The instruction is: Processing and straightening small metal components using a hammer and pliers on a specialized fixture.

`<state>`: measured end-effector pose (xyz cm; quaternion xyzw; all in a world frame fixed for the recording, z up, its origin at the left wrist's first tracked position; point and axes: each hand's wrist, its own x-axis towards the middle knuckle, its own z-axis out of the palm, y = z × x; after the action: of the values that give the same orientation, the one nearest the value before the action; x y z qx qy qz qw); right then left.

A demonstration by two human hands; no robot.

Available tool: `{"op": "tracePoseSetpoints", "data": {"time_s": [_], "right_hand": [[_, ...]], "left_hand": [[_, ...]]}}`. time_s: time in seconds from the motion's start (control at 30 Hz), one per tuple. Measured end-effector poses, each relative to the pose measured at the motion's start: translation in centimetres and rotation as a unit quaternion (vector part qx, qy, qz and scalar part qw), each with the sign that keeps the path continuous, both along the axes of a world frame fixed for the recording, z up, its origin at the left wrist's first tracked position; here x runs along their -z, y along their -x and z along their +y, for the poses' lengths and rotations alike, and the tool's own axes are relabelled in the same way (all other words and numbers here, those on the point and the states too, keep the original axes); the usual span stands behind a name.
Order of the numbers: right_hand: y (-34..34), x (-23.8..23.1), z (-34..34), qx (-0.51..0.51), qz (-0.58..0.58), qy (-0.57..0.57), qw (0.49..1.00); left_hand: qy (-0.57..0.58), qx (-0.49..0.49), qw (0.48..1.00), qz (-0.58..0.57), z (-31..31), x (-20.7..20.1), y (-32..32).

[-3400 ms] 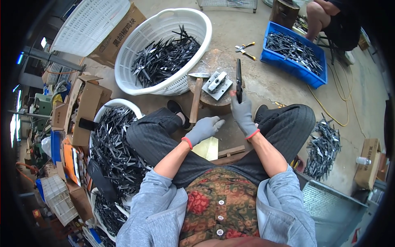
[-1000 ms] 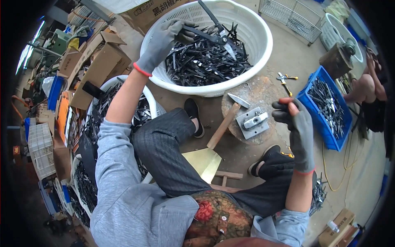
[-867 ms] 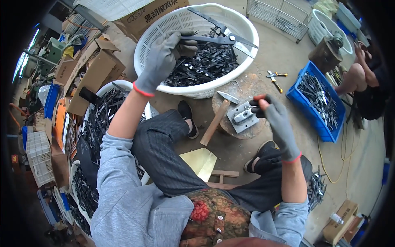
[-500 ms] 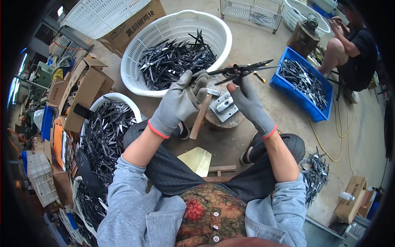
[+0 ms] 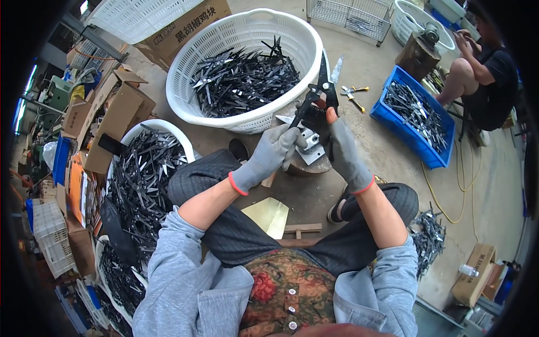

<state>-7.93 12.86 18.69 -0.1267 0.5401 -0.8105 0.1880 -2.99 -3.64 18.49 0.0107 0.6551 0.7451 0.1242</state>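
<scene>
A pair of black spring-loaded garden shears [image 5: 325, 88] is held up in front of me, blades spread and pointing away. My left hand [image 5: 272, 153], in a grey glove with a red cuff, is closed round one handle. The other handle lies in my right hand [image 5: 349, 154], gloved alike, with a bare thumb tip pressed on it. A coil spring shows between the handles. Just below them, partly hidden, a metal block on a plate [image 5: 315, 154] is fixed on a wooden stump [image 5: 307, 168]. Part of a wooden handle [image 5: 269, 180] shows under my left hand.
A large white basket [image 5: 185, 106] of black shear parts stands ahead. More parts fill a white tub [image 5: 188, 147] at left and a blue crate [image 5: 387, 115] at right. Yellow-handled pliers [image 5: 353, 98] lie on the floor. A person [image 5: 477, 73] sits at far right.
The shears have swung from lying sideways to pointing away, and their blades have spread. Both my hands have come lower, the left one also moving right, over the stump.
</scene>
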Motion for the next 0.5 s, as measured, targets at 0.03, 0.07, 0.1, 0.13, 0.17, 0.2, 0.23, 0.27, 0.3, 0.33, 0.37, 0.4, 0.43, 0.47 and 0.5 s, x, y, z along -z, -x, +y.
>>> {"op": "tracePoseSetpoints", "data": {"time_s": [0.03, 0.07, 0.1, 0.13, 0.17, 0.2, 0.23, 0.27, 0.3, 0.33, 0.37, 0.4, 0.43, 0.47, 0.5], "right_hand": [[-0.3, -0.3, -0.1, -0.041, -0.039, 0.068, 0.996], [-0.6, -0.5, -0.2, -0.091, -0.020, 0.138, 0.986], [-0.8, -0.7, -0.3, -0.094, -0.042, 0.132, 0.986], [-0.9, -0.9, -0.3, -0.111, -0.048, 0.136, 0.983], [-1.1, -1.1, -0.4, -0.134, -0.050, 0.142, 0.980], [-1.2, -1.2, -0.4, -0.124, -0.059, 0.146, 0.980], [-1.4, -1.2, -0.6, -0.120, -0.065, 0.151, 0.979], [-1.6, -1.2, -0.8, -0.109, -0.065, 0.165, 0.978], [-1.9, -1.0, -1.2, -0.058, -0.069, 0.140, 0.986], [-2.3, -0.6, -2.1, -0.002, -0.068, 0.122, 0.990], [-2.7, -0.2, -2.9, 0.064, -0.092, 0.074, 0.991], [-3.0, 0.2, -3.4, 0.121, -0.060, 0.067, 0.989], [-3.0, 0.5, -3.5, 0.127, -0.056, 0.057, 0.989], [-3.0, 0.7, -3.6, 0.115, -0.055, 0.042, 0.991], [-2.9, 0.9, -3.6, 0.111, -0.052, 0.029, 0.992]], "left_hand": [[0.002, 0.011, 1.000, -0.016, 0.0, -0.1, 0.1], [-0.003, 0.010, 1.000, -0.011, 0.0, -0.1, 0.0], [-0.014, 0.016, 1.000, -0.002, 0.0, -0.2, 0.0], [-0.013, 0.002, 1.000, 0.000, 0.1, -0.2, 0.0], [-0.018, -0.006, 1.000, 0.005, 0.3, -0.3, -0.2], [-0.019, -0.009, 1.000, 0.002, 0.5, -0.2, -0.4], [-0.013, -0.015, 1.000, 0.021, 0.9, 0.0, -0.7], [-0.005, -0.015, 0.999, 0.032, 1.4, 0.3, -1.1], [-0.002, -0.026, 0.998, 0.056, 1.8, 0.7, -1.3], [-0.029, -0.008, 0.999, 0.032, 2.5, 1.3, -1.8], [0.000, -0.007, 0.999, 0.040, 3.0, 2.0, -2.2], [0.067, -0.029, 0.992, 0.106, 3.3, 2.7, -2.5], [0.103, -0.036, 0.985, 0.137, 3.5, 3.3, -2.7], [0.076, -0.049, 0.990, 0.108, 3.7, 3.8, -2.9], [0.017, -0.051, 0.997, 0.046, 3.7, 4.1, -2.9]]}}
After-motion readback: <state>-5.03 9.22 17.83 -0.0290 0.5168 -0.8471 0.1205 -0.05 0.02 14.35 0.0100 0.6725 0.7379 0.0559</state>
